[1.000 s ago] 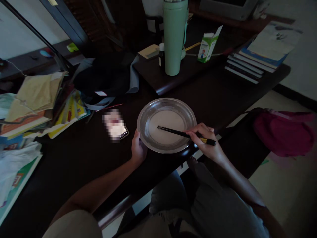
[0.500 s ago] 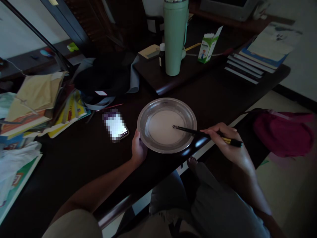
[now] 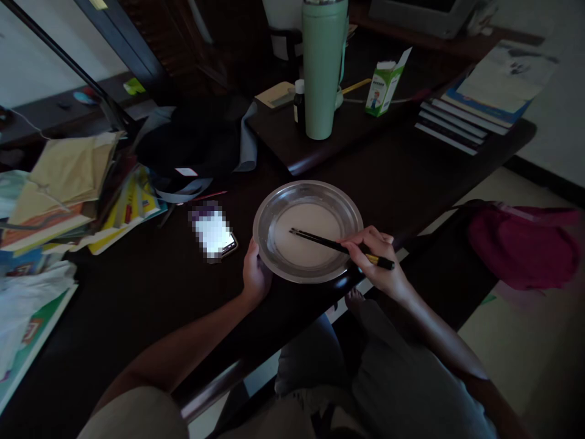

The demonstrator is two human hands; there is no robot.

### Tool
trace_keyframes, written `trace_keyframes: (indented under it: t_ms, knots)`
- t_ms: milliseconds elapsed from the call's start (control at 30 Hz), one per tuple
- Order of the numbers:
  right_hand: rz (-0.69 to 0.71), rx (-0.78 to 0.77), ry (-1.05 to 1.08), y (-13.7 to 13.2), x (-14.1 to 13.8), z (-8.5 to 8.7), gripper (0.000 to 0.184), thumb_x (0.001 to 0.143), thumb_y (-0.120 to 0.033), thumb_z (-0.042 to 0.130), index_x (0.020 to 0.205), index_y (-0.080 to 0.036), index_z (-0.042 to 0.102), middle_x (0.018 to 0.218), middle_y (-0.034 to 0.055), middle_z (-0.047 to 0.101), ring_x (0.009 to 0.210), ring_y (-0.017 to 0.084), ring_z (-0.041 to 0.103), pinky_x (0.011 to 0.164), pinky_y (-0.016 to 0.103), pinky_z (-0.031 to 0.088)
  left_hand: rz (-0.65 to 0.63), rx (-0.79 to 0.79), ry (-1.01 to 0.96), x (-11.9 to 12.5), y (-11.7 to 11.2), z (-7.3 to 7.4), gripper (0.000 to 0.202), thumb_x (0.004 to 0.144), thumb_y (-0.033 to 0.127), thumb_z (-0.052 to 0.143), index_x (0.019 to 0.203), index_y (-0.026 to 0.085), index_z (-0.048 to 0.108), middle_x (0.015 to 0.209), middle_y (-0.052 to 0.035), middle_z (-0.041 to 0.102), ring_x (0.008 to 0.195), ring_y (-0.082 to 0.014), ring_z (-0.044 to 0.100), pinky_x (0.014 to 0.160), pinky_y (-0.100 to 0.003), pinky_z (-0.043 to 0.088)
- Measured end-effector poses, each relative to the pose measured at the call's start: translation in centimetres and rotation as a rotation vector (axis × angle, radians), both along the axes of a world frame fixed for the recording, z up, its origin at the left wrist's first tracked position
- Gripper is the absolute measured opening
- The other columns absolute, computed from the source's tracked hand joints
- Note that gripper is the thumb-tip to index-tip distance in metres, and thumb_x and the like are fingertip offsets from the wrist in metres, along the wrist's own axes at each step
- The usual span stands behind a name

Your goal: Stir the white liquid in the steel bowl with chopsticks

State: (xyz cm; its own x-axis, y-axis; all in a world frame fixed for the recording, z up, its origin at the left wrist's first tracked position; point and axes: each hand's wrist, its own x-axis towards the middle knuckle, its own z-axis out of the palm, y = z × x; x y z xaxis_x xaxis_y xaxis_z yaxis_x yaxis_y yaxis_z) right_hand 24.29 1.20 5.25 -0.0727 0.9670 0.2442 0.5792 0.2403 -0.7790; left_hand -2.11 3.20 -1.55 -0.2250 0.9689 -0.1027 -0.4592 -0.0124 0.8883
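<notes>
Sweeping across the shallow metal bowl (image 3: 308,278), the 2 dark chopsticks (image 3: 315,238) now place their tips left of the middle of the pale contents (image 3: 315,216). At 0.5 s ago the tips sat right of the middle, and the right grip (image 3: 381,259) stood out past the bowl's right side; it is now at the near right rim. This position nearly matches that of 1.0 s ago. Judgement: the travel out and back is consistent with a stirring stroke, and the stirring appears to be under way.

Right grip state: narrow, holding the chopsticks close together and slanted, with the gold-banded ends projecting behind. From where I stand, I cannot tell whether the tips touch the bottom.

Left grip (image 3: 256,271) state: holding the bowl at its near left side, thumb against the rim, other fingers mostly hidden. Neither this hold nor the bowl has shifted; in my judgement, it braces the bowl against the stroke.

Bowl location: on the dark surface (image 3: 183,305), close to the edge on the person's side. A phone (image 3: 212,231) lies to its left, apart from it. A green flask (image 3: 320,73) stands upright beyond.
</notes>
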Motion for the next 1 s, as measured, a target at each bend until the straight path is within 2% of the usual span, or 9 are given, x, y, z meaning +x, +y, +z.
trace_keyframes:
  t_ms: [133, 367, 500, 633, 800, 900, 1000]
  knots:
    - [-0.08, 0.054, 0.006, 0.4, 0.0, -0.3, 0.029, 0.105, -0.047, 0.06, 0.087, -0.031, 0.075, 0.098, 0.0012, 0.086, 0.092, 0.026, 0.073, 0.096, 0.052, 0.041, 0.02, -0.022, -0.009, -0.1, -0.2, 0.1, 0.04, 0.091, 0.058, 0.074, 0.11, 0.024, 0.08, 0.116, -0.0065, 0.084, 0.12, -0.0316, 0.077, 0.112, -0.048, 0.058]
    - [-0.169, 0.046, -0.041, -0.6, 2.2, 1.1, 0.027, 0.103, -0.044, 0.061, 0.084, -0.029, 0.074, 0.094, 0.0013, 0.086, 0.088, 0.026, 0.075, 0.095, 0.053, 0.043, 0.016, -0.01, -0.006, -0.7, 0.0, -0.3, 0.037, 0.09, 0.055, 0.075, 0.112, 0.025, 0.081, 0.116, -0.006, 0.083, 0.118, -0.0307, 0.076, 0.11, -0.047, 0.059]
    - [-0.106, -0.037, 0.023, -1.4, 3.7, 2.2, 0.028, 0.103, -0.044, 0.064, 0.083, -0.03, 0.076, 0.092, 0.0017, 0.085, 0.083, 0.025, 0.077, 0.088, 0.048, 0.05, 0.007, -0.01, 0.011, -0.6, 0.3, -0.7, 0.038, 0.093, 0.055, 0.071, 0.115, 0.025, 0.08, 0.118, -0.0072, 0.083, 0.12, -0.0313, 0.076, 0.11, -0.048, 0.058]
    - [0.008, -0.107, 0.058, -1.5, 3.6, 2.7, 0.03, 0.105, -0.047, 0.064, 0.086, -0.03, 0.08, 0.092, 0.0026, 0.085, 0.085, 0.024, 0.078, 0.083, 0.045, 0.052, 0.005, -0.02, 0.021, -0.3, 0.4, -0.8, 0.039, 0.094, 0.056, 0.07, 0.115, 0.025, 0.079, 0.117, -0.0074, 0.083, 0.122, -0.0324, 0.076, 0.111, -0.049, 0.058]
    - [0.052, -0.081, 0.029, -0.9, 1.7, 1.4, 0.03, 0.106, -0.049, 0.061, 0.091, -0.032, 0.081, 0.095, 0.0018, 0.085, 0.088, 0.025, 0.074, 0.09, 0.05, 0.048, 0.002, -0.01, -0.002, -0.1, 0.4, -0.7, 0.037, 0.091, 0.055, 0.073, 0.112, 0.025, 0.08, 0.118, -0.0064, 0.083, 0.123, -0.0322, 0.075, 0.111, -0.048, 0.058]
    - [0.042, -0.043, -0.003, -0.4, 0.5, 0.2, 0.027, 0.107, -0.048, 0.06, 0.095, -0.034, 0.08, 0.097, 0.0011, 0.085, 0.092, 0.026, 0.073, 0.095, 0.053, 0.043, 0.007, -0.005, -0.009, 0.0, 0.4, -0.7, 0.037, 0.09, 0.054, 0.075, 0.111, 0.024, 0.081, 0.115, -0.0056, 0.084, 0.12, -0.0313, 0.076, 0.111, -0.047, 0.059]
    - [0.006, 0.008, -0.019, 0.0, -0.2, -0.8, 0.026, 0.107, -0.046, 0.06, 0.092, -0.032, 0.077, 0.098, 0.001, 0.086, 0.095, 0.027, 0.072, 0.097, 0.053, 0.041, 0.012, -0.014, -0.022, 0.1, 0.3, -1.0, 0.038, 0.088, 0.054, 0.077, 0.112, 0.025, 0.081, 0.112, -0.0047, 0.084, 0.119, -0.0303, 0.076, 0.11, -0.045, 0.059]
